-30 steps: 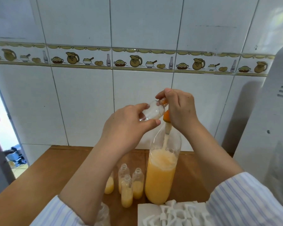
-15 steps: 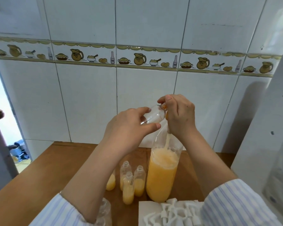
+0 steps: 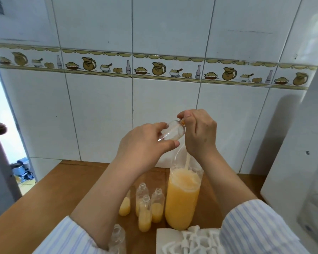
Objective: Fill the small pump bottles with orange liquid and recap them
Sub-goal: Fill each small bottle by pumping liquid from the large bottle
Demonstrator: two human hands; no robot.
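Two hands up top: left hand grips the small bottle tilted above the big orange bottle, right hand pinching its neck. They've dropped lower since a second ago; four part-filled bottles wait on the table.

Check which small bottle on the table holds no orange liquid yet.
The clear bottle at the bottom edge, beside the left sleeve. The four small bottles standing near the big bottle are partly filled.
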